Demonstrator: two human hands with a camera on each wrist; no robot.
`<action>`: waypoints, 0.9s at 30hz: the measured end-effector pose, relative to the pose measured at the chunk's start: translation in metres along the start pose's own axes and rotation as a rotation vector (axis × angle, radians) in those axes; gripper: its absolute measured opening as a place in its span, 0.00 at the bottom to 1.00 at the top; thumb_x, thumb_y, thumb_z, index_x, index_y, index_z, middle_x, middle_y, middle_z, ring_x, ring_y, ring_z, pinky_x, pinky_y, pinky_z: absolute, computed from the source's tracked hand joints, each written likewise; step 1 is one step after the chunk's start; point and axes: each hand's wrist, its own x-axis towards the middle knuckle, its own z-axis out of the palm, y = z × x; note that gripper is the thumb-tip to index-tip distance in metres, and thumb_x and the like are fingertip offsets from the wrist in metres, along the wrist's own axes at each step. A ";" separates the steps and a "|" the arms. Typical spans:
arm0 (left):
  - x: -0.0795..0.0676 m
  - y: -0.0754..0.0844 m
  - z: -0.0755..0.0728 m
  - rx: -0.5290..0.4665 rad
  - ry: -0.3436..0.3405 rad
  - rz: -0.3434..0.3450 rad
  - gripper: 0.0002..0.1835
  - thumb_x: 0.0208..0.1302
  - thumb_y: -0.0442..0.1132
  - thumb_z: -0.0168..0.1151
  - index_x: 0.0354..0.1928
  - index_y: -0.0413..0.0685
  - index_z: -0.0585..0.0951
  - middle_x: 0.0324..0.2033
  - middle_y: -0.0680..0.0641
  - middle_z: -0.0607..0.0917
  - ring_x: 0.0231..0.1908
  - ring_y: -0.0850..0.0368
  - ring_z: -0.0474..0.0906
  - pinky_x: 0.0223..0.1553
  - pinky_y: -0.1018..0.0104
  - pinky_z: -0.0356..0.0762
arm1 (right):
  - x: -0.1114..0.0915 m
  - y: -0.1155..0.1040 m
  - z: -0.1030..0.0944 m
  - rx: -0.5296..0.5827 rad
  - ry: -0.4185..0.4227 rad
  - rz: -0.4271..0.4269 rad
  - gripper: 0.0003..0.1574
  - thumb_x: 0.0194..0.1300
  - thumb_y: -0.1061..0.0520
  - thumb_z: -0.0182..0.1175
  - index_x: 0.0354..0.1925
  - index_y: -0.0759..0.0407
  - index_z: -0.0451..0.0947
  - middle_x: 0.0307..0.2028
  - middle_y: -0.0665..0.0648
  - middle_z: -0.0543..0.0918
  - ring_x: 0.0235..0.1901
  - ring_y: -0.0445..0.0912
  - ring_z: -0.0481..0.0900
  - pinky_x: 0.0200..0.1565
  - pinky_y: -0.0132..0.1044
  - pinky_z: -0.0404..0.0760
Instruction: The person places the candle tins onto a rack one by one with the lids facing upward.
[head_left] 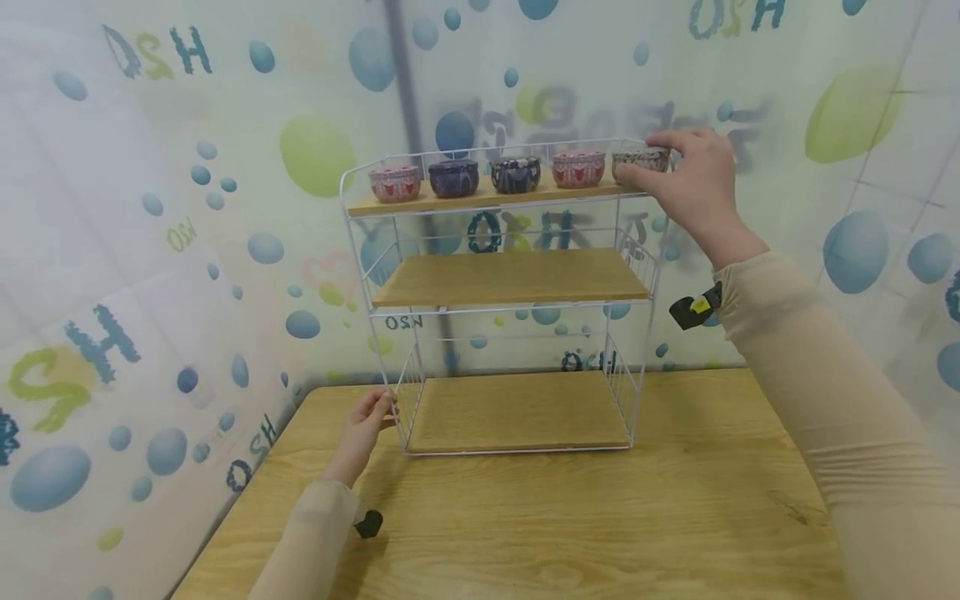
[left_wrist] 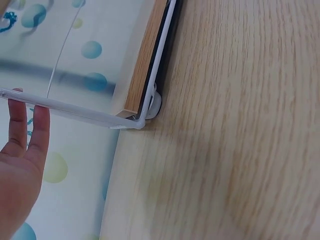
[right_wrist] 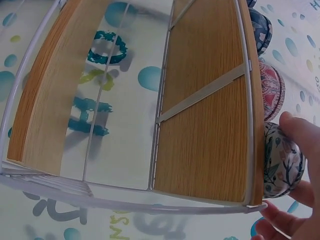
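My right hand [head_left: 697, 179] grips a small round tin [right_wrist: 282, 162] with a leaf-and-flower print, between thumb and fingers, at the right end of the top shelf [head_left: 487, 198]. In the right wrist view its base meets the shelf board. Left of it, in a row, stand a red-and-pink tin [head_left: 578, 169], a dark floral tin [head_left: 515, 174], a dark purple tin [head_left: 453, 178] and a pink tin [head_left: 395, 183]. Low on the left, my left hand [head_left: 363, 433] holds the side post of the white wire rack [left_wrist: 75, 111]; its thumb is hidden in the left wrist view.
The rack has a middle wooden shelf [head_left: 513, 275] and a bottom wooden shelf [head_left: 517, 412], both bare. It stands on a wooden table [head_left: 562, 517], near the back edge. A patterned curtain [head_left: 225, 250] hangs behind and at both sides.
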 end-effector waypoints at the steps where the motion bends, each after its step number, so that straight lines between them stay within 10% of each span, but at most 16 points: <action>1: 0.000 0.000 0.000 -0.004 0.000 -0.005 0.14 0.76 0.39 0.48 0.46 0.29 0.72 0.34 0.51 0.78 0.40 0.49 0.75 0.47 0.55 0.79 | 0.000 0.000 0.000 -0.001 -0.003 0.002 0.40 0.61 0.38 0.64 0.64 0.58 0.72 0.64 0.63 0.69 0.68 0.57 0.55 0.68 0.53 0.52; 14: -0.001 -0.002 0.001 -0.001 0.038 0.034 0.10 0.73 0.42 0.54 0.43 0.42 0.77 0.38 0.54 0.80 0.41 0.53 0.78 0.42 0.63 0.81 | 0.003 0.004 0.002 -0.025 -0.009 0.013 0.41 0.61 0.36 0.63 0.65 0.58 0.71 0.64 0.62 0.69 0.68 0.56 0.57 0.68 0.53 0.55; 27: -0.003 0.000 0.002 0.006 0.054 0.007 0.17 0.73 0.43 0.55 0.50 0.33 0.74 0.38 0.53 0.80 0.43 0.51 0.77 0.44 0.61 0.81 | 0.004 0.005 0.004 -0.026 -0.015 0.029 0.44 0.61 0.35 0.62 0.66 0.58 0.69 0.66 0.63 0.65 0.67 0.57 0.56 0.66 0.53 0.60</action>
